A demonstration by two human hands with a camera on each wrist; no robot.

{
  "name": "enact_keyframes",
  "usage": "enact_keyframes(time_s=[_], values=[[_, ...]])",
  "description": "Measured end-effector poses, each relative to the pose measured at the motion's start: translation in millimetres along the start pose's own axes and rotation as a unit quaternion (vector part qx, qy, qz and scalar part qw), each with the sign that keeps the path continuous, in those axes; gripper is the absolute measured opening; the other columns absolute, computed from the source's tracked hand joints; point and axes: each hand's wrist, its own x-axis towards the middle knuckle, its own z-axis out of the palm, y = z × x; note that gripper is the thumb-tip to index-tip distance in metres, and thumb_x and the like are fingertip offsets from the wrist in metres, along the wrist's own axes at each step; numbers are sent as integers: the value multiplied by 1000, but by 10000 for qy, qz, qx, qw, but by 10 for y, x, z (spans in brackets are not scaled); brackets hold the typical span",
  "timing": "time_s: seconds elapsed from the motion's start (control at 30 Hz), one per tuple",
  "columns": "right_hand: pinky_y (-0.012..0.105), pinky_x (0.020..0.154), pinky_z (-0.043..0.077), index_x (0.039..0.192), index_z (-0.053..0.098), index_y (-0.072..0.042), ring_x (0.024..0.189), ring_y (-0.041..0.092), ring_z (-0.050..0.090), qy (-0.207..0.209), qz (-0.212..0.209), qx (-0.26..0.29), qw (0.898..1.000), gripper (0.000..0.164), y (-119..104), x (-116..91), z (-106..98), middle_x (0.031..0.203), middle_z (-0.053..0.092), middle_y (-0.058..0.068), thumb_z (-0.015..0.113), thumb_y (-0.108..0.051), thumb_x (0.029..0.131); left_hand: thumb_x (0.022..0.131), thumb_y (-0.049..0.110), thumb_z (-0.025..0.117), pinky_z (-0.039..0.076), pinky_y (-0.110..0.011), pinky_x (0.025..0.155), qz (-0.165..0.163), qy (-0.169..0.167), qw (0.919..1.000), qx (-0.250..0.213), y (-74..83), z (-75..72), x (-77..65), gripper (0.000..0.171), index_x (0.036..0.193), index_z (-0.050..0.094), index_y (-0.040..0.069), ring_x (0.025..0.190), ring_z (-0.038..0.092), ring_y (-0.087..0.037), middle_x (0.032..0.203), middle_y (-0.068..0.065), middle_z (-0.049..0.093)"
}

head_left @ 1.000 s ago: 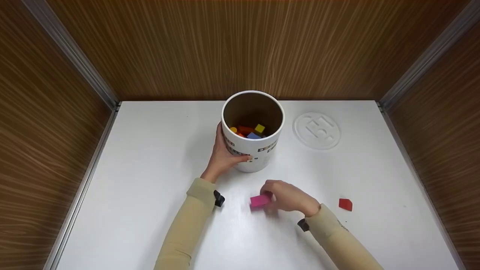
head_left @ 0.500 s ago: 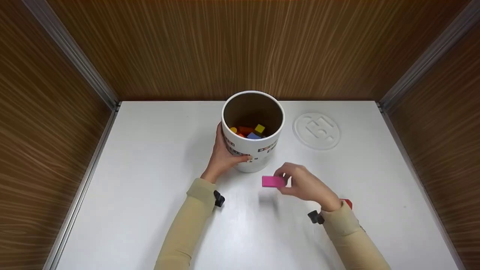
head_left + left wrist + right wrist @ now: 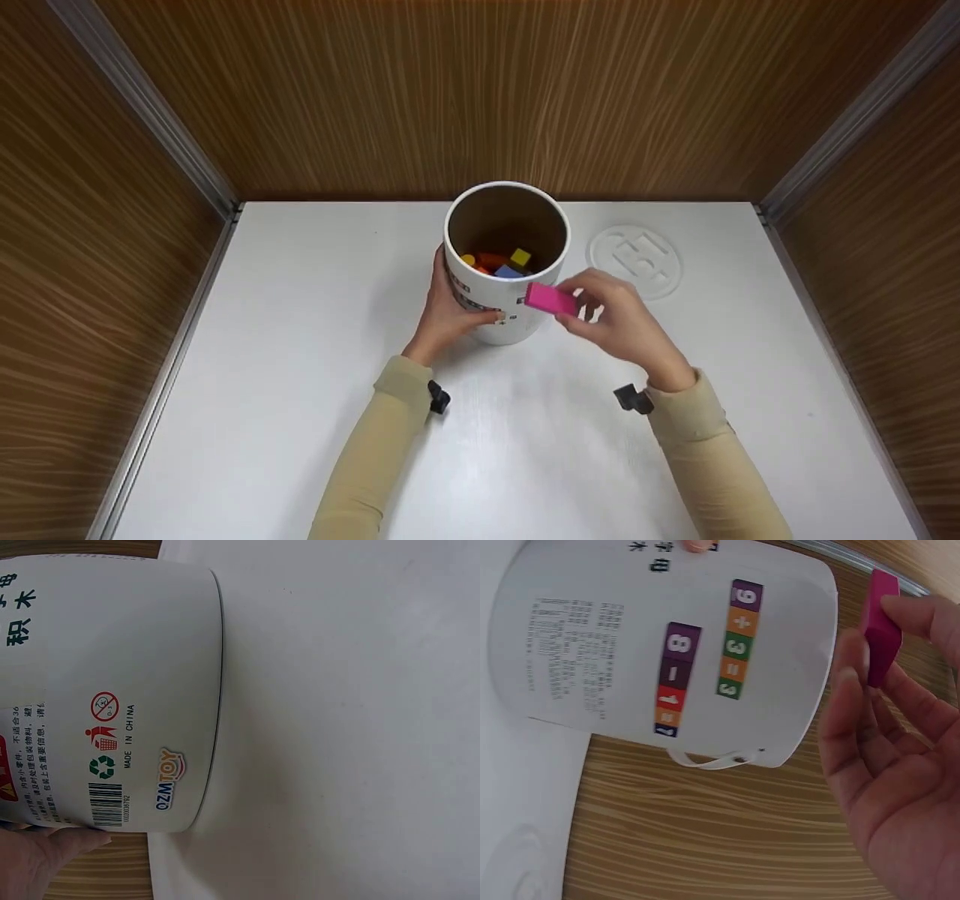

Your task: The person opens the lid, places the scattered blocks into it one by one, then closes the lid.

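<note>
A white cylindrical bucket (image 3: 501,322) with printed sides stands upright near the back of the table, its top uncovered. Inside lie several coloured toy blocks, among them a yellow block (image 3: 520,258) and a blue block (image 3: 508,271). My left hand (image 3: 444,319) grips the bucket's left side, thumb across the front. Between thumb and fingers, my right hand (image 3: 619,319) pinches a pink toy block (image 3: 550,298), raised just in front of the bucket's right side. In the right wrist view the pink block (image 3: 883,630) appears close to the bucket's rim.
A clear round lid (image 3: 634,261) with raised shapes lies on the white table (image 3: 300,300) to the right of the bucket. Wood-grain panels (image 3: 495,97) enclose the back and both sides. A thin white handle (image 3: 712,762) hangs on the bucket's side.
My right hand has lifted the pink block off the table and carried it up toward the bucket's rim. The right forearm now covers the red block. My left hand keeps its grip.
</note>
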Motion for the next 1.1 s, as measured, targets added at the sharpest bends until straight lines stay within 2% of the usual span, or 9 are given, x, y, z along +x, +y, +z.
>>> enact_keyframes(time_s=[0.17, 0.4, 0.53, 0.7, 0.83, 0.93, 1.1], values=[[27, 64, 53, 108, 70, -7, 76, 11, 58, 346, -83, -131, 9993, 27, -55, 165, -11, 96, 65, -1, 79, -7, 82, 56, 50, 93, 24, -43, 116, -24, -14, 10000, -27, -1, 9, -1, 135, 153, 0, 43, 139, 26, -8, 158, 0, 22], [25, 65, 53, 109, 69, -1, 74, 14, 58, 759, 39, -187, 9969, 26, -69, 316, 2, 98, 64, 5, 76, -4, 84, 55, 49, 94, 24, -44, 115, 173, 15, 9998, 48, -26, 15, 25, 137, 155, 1, 37, 141, 29, -25, 157, -4, 24], [26, 67, 54, 111, 68, -1, 74, 14, 58, 972, 271, -243, 9946, 29, -72, 381, 21, 99, 63, 7, 77, -5, 84, 54, 50, 94, 25, -43, 115, 99, 13, 9999, 20, -20, 17, 23, 137, 154, 2, 39, 140, 29, -21, 157, -1, 24], [32, 70, 56, 112, 68, 1, 76, 18, 61, 1288, 520, -313, 9898, 31, -61, 453, 57, 101, 63, 11, 78, -7, 83, 55, 53, 93, 25, -43, 115, -102, 33, 9999, 6, -3, 17, 18, 133, 152, 2, 46, 138, 27, -6, 157, 3, 24], [33, 76, 59, 117, 66, 3, 87, 20, 66, 1374, 657, -47, 9883, 34, -37, 480, 94, 110, 62, 13, 76, -4, 85, 54, 52, 93, 24, -42, 115, -76, 52, 10000, -16, -5, 15, 21, 133, 151, 3, 48, 139, 28, -10, 157, 4, 24], [33, 77, 58, 120, 64, 3, 93, 19, 67, 1350, 595, 136, 9890, 36, -28, 473, 106, 116, 60, 14, 73, 0, 86, 52, 52, 94, 24, -41, 115, -26, 61, 10000, 0, -10, 15, 19, 135, 151, 3, 47, 140, 28, -15, 157, 3, 24], [34, 75, 59, 122, 64, 0, 97, 17, 64, 1211, 532, 28, 9912, 35, -28, 393, 65, 119, 58, 11, 72, -1, 87, 51, 53, 94, 23, -42, 115, -73, 73, 9999, -28, -8, 15, 16, 135, 150, 3, 50, 139, 27, -7, 157, 4, 24]])
